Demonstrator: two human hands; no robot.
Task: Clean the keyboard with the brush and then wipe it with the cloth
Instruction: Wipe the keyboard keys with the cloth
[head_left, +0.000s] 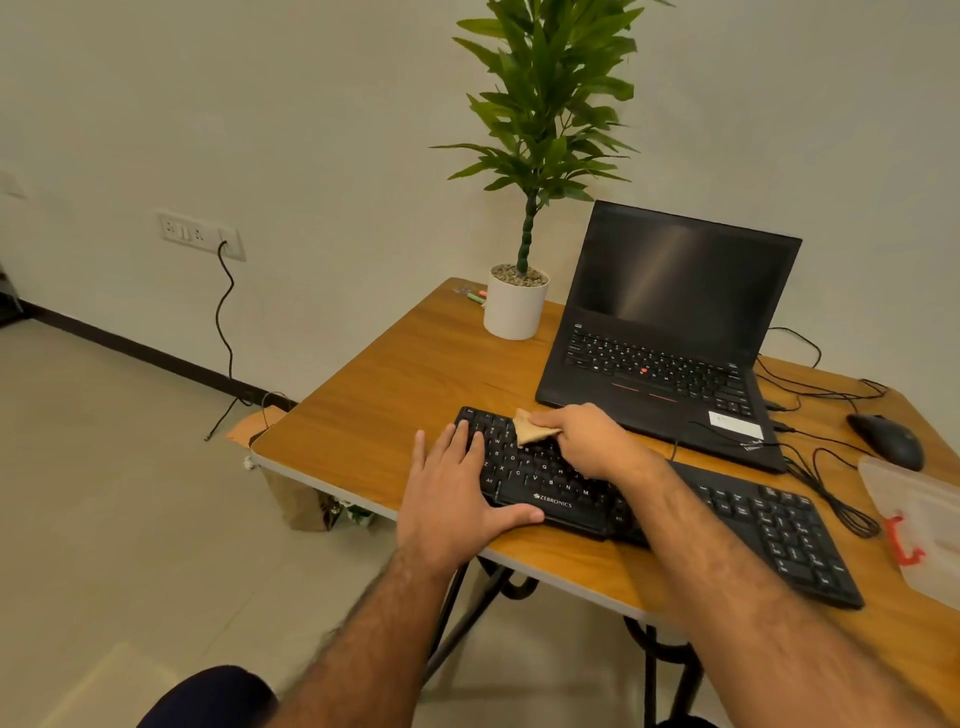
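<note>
A black keyboard (769, 525) lies along the front edge of the wooden table (395, 395). My right hand (592, 441) presses a folded tan cloth (530, 428) onto the keys near the keyboard's upper left corner. My left hand (457, 499) grips the keyboard's left end, fingers spread over the keys and thumb along its front edge. No brush is in view.
An open black laptop (670, 332) stands just behind the keyboard. A white pot with a tall green plant (514, 306) sits at the back left. A black mouse (888, 441), loose cables (831, 499) and a clear plastic box (924, 525) crowd the right side.
</note>
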